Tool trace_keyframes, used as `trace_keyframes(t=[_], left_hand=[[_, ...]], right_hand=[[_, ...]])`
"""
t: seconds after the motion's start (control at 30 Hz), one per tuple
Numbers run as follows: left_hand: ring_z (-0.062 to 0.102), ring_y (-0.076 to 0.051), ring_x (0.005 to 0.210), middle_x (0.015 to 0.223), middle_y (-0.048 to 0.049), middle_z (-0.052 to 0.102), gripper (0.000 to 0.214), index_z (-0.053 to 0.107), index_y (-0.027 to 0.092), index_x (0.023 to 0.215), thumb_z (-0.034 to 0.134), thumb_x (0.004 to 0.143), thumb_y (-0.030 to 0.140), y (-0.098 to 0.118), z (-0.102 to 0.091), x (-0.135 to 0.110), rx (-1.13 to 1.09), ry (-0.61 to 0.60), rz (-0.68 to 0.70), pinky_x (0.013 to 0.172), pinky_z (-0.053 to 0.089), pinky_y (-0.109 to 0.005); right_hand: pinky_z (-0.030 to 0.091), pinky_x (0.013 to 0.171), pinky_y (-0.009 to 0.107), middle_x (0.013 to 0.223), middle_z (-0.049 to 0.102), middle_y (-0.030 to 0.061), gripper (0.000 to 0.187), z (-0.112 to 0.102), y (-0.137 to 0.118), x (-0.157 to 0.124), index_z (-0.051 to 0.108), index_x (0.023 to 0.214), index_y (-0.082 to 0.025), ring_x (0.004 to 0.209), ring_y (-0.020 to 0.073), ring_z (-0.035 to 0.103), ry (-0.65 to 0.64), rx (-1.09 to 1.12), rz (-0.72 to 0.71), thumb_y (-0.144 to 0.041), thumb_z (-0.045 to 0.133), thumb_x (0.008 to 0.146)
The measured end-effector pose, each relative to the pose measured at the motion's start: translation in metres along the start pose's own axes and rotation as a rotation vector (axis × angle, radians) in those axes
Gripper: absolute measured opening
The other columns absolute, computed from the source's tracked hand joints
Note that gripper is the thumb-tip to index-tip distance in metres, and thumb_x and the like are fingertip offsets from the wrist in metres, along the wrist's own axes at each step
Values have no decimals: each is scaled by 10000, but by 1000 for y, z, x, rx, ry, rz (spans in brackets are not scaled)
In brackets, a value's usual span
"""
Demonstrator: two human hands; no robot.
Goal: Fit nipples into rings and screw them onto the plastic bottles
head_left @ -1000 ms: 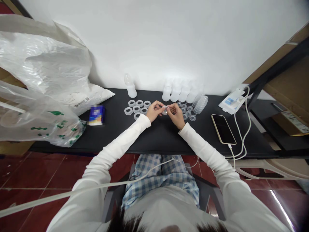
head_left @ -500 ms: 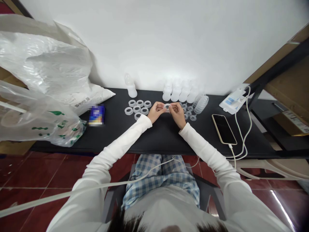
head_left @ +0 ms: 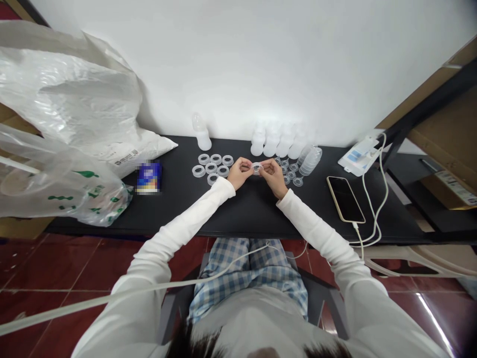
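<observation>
Between my two hands, above the black table (head_left: 246,214), is a translucent bottle collar ring (head_left: 257,169). My left hand (head_left: 240,174) pinches its left side with closed fingers. On its opposite side my right hand (head_left: 274,176) grips it between thumb and fingers. Several similar collar rings (head_left: 211,168) lie left of my left hand. Small clear round pieces, perhaps bottle teats (head_left: 291,175), lie in a group just beyond my right hand, which partly hides them. Whether a teat sits inside the held ring is too small to make out.
White bottles (head_left: 278,141) stand in a row by the wall, with stacked clear caps (head_left: 311,160) beside them. One capped bottle (head_left: 202,134) stands further left. A phone (head_left: 346,200) with a cable lies at right. Plastic bags (head_left: 67,99) and a blue packet (head_left: 149,176) occupy the left.
The held ring has tilted and shifted slightly, so its opening shows more between my hands. My right fingers have moved a little to the left; the other things stay put.
</observation>
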State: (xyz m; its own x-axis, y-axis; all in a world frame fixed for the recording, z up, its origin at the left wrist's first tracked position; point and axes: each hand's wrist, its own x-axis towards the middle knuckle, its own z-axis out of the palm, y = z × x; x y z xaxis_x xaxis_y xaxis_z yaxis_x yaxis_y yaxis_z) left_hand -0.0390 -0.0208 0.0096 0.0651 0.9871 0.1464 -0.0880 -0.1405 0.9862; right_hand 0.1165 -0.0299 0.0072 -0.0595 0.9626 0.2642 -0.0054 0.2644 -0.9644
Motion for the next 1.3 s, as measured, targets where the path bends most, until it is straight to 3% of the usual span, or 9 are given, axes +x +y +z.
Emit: trace_keyframes(t=[0.4,0.6,0.73,0.83,0.93,1.03,1.13,1.2,1.3], left_hand=[[616,-85,693,794,19,627,281,557,177,827,805,700,217,-1,4,-4,49,25,36,656,522,-208],[617,-74,678,871,8,660,235,586,186,855,779,725,221,11,-5,-1,103,20,115,623,499,-189],[637,-95,725,890,-7,671,277,583,191,851,806,709,273,17,-12,4,68,-51,145,635,499,-196],[655,-114,822,918,-16,668,292,573,199,877,801,708,272,17,-13,6,29,-146,164,706,519,-209],[662,-117,881,1023,-25,646,339,548,210,956,759,693,173,14,-11,15,-11,-209,138,806,541,-253],[655,-145,943,1134,-57,593,407,501,214,1021,707,686,109,9,-7,39,69,-45,138,874,539,-318],[585,-236,1136,1219,-109,534,557,470,209,1053,796,610,126,4,2,73,249,189,166,985,485,-402],[537,-286,1205,1181,-114,542,666,463,208,1040,878,522,148,-1,10,94,322,233,177,1061,412,-451],[582,-290,1092,951,-46,568,650,466,217,983,915,514,202,-6,20,112,384,215,109,1025,402,-458]], right_hand=[[421,580,267,685,524,-47,380,5,1,-5,536,875,-237,615,113,480,83,-125,-128,-557,719,785],[498,664,288,819,578,-24,502,5,-6,-7,518,1020,-262,698,126,549,45,-112,-170,-615,749,748],[553,725,312,933,627,-9,605,4,-8,-4,496,1135,-296,778,140,612,-39,55,-95,-687,721,732],[567,742,328,1025,671,22,508,1,-12,-1,589,1060,-278,824,152,620,-94,53,-42,-676,696,763],[568,715,322,1042,680,33,470,-3,-17,2,621,957,-253,813,151,615,-33,58,-48,-649,737,733],[558,685,291,889,640,-4,474,-8,-19,4,579,915,-250,761,130,600,85,74,-86,-609,795,693],[547,662,271,840,614,-26,490,-12,-20,7,523,878,-252,726,114,594,152,59,-119,-589,816,677],[538,624,271,806,616,-30,510,-13,-20,7,495,851,-252,667,109,586,179,38,-123,-635,787,685],[513,569,274,715,586,-43,509,-15,-20,8,476,835,-251,580,107,556,189,-9,-141,-698,700,742]])
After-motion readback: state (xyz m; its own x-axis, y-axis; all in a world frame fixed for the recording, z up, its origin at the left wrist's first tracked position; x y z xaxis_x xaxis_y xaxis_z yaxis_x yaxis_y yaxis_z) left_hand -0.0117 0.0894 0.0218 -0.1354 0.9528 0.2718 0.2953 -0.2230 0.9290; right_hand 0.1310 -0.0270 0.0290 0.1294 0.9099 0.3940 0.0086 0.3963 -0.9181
